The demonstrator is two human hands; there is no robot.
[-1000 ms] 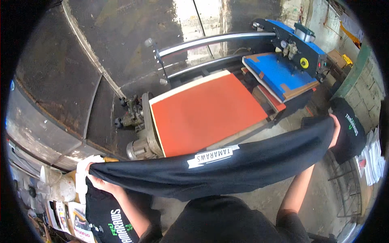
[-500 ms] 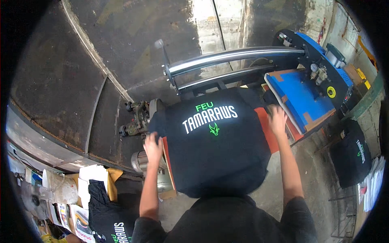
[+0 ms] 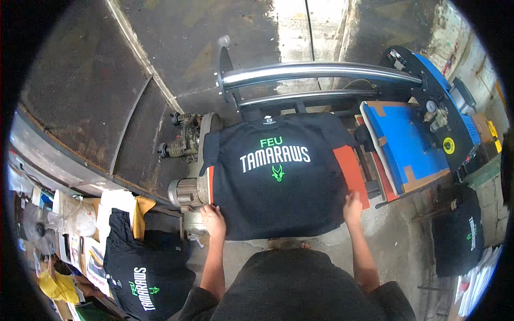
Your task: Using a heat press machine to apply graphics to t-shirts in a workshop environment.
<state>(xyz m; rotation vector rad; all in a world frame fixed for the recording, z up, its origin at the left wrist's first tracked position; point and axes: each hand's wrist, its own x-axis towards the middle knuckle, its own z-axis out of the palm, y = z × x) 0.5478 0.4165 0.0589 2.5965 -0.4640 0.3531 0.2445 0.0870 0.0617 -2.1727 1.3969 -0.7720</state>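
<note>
A black T-shirt (image 3: 276,206) with white and green print lies spread over an orange-red platen (image 3: 350,168), its neck at the far end. The platen shows along both sides of the shirt. At the shirt's lower left edge, my left hand (image 3: 214,222) is closed on the cloth. Lower on the right side, my right hand (image 3: 352,208) pinches the other edge, near the platen's corner. The fingertips of both hands are partly hidden.
Beyond the shirt run metal rollers (image 3: 321,74). A blue-topped board (image 3: 409,144) lies right of the platen, and a motor (image 3: 184,192) sits left. Printed black shirts lie lower left (image 3: 144,278) and hang at right (image 3: 458,232). Someone in yellow (image 3: 56,286) is at lower left.
Both my hands have drawn back toward me along the shirt's sides and closed on its edges. The shirt lies flatter, its neck now showing. The view has shifted slightly.
</note>
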